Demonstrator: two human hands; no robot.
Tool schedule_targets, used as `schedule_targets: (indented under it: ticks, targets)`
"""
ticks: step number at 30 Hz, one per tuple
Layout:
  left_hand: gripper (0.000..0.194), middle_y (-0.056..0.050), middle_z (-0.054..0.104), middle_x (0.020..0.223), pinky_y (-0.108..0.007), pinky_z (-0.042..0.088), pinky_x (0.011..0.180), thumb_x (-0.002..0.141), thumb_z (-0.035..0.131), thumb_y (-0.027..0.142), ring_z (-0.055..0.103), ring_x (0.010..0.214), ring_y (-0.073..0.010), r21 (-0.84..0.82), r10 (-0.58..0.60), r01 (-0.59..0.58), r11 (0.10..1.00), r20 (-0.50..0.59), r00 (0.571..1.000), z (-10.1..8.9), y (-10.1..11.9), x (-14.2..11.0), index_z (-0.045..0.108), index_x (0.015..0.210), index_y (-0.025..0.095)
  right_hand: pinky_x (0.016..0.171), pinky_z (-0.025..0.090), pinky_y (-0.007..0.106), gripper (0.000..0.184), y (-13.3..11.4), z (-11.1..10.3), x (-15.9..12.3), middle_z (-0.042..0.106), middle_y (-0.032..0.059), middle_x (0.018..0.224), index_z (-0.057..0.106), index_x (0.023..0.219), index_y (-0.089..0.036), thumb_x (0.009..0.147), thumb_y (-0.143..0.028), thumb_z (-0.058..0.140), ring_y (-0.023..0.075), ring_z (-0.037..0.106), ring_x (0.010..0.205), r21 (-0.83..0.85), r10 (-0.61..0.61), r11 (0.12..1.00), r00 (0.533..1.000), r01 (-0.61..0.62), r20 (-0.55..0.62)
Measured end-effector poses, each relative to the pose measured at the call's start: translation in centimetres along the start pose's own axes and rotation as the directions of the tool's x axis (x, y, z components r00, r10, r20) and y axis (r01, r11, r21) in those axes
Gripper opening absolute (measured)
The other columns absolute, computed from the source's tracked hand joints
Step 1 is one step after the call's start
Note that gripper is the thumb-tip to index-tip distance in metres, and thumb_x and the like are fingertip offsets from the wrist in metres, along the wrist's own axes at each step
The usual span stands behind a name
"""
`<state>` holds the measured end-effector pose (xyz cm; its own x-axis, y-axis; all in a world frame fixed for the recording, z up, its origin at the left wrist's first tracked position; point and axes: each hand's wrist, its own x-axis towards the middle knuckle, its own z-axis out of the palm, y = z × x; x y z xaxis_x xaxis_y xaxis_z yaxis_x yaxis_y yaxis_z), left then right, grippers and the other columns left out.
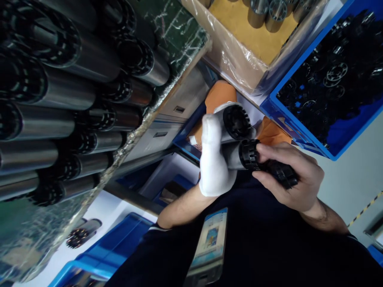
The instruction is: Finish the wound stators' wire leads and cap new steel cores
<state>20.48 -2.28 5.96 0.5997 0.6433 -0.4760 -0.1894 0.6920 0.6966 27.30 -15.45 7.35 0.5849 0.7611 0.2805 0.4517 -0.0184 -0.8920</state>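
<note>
Two metal cylinders (232,156) with black toothed end rings (249,154) sit before the dark shirt, the gloved left hand (216,159) clamped round both, seemingly to present their ends rightward. The bare right hand's (295,175) fingers pinch the nearer ring, its palm cupping other black pieces (283,173), perhaps keeping them handy. Far right, a blue bin (336,154) holds black parts (338,93); left, similar cylinders (100,59) crowd the bench (176,22).

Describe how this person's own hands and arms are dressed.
The left hand wears a white glove that ends at the wrist. The right hand has no glove. Both forearms are bare below short, dark sleeves, with a thin pale line along the cuff edge.
</note>
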Motion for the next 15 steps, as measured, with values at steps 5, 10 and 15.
schedule_targets:
  ticks: [5,10,15]
  targets:
    - [0.058,-0.007,0.084,0.104,-0.045,0.068,0.116,0.103,0.065,0.085,0.075,0.143,-0.0336,0.015,0.015,-0.015,1.0,-0.025,1.0,0.8,0.2,-0.3,0.076,0.098,0.028,0.077,0.075,0.039,0.055,0.1,-0.1,-0.2,0.089,0.0034,0.11,0.081,0.145,-0.029,0.094,-0.014,0.093,0.0228,0.081,0.084,-0.024,0.008,1.0,1.0,-0.009,-0.011]
    - [0.039,-0.004,0.087,0.107,-0.048,0.066,0.12,0.11,0.064,0.066,0.076,0.141,-0.0336,0.021,0.054,-0.053,0.998,-0.027,0.998,0.3,-0.1,-0.4,0.081,0.104,0.031,0.074,0.075,0.046,0.06,0.3,0.1,-0.2,0.087,0.0017,0.101,0.081,0.143,-0.039,0.092,-0.013,0.095,0.0271,0.079,0.079,0.066,0.08,0.995,0.997,-0.081,0.02]
    - [0.047,-0.006,0.086,0.117,-0.052,0.068,0.112,0.104,0.07,0.073,0.08,0.128,-0.0392,0.034,0.003,-0.005,0.999,0.056,0.998,-1.0,-0.5,-0.1,0.086,0.108,0.029,0.08,0.074,0.034,0.05,1.0,0.2,-0.5,0.088,0.0015,0.106,0.083,0.134,-0.027,0.09,-0.009,0.097,0.02,0.083,0.086,0.11,0.005,0.994,1.0,-0.007,0.027]
